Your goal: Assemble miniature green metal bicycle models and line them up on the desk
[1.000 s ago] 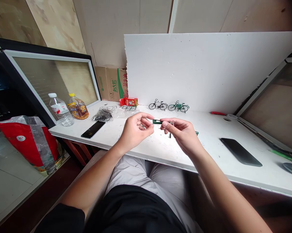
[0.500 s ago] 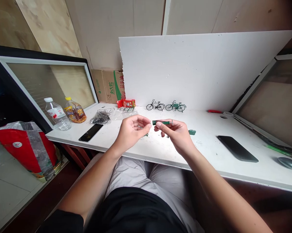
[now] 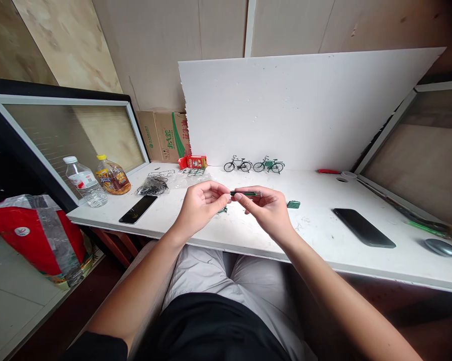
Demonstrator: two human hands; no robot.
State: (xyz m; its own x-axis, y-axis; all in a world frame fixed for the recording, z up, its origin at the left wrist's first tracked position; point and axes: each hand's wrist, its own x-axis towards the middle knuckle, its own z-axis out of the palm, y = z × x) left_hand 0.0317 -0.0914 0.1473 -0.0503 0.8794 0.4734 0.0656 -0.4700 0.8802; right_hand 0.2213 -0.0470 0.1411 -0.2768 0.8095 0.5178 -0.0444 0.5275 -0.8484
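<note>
Above the table my right hand (image 3: 265, 204) pinches a narrow dark green plastic part (image 3: 246, 193), held level between thumb and fingers. My left hand (image 3: 205, 201) is closed with thumb and fingertips together at that part's left end; what they pinch is too small to name. Below my fingers a bit of another green piece (image 3: 222, 209) shows on the tabletop, mostly hidden. To the right of my right hand lies a small flat green piece (image 3: 293, 204). At the back stand a black model bicycle (image 3: 238, 164) and a green model bicycle (image 3: 269, 164).
On the left are a water bottle (image 3: 86, 181), a tea-coloured drink bottle (image 3: 113, 175), a bag of black parts (image 3: 153, 185), a phone (image 3: 138, 208) and a red box (image 3: 196, 162). A black phone (image 3: 363, 228) and a mouse (image 3: 442, 247) lie right. A white board (image 3: 304, 108) stands behind.
My hands have come closer together, and the green part has turned a little and now meets my left fingertips. The whole view has shifted slightly.
</note>
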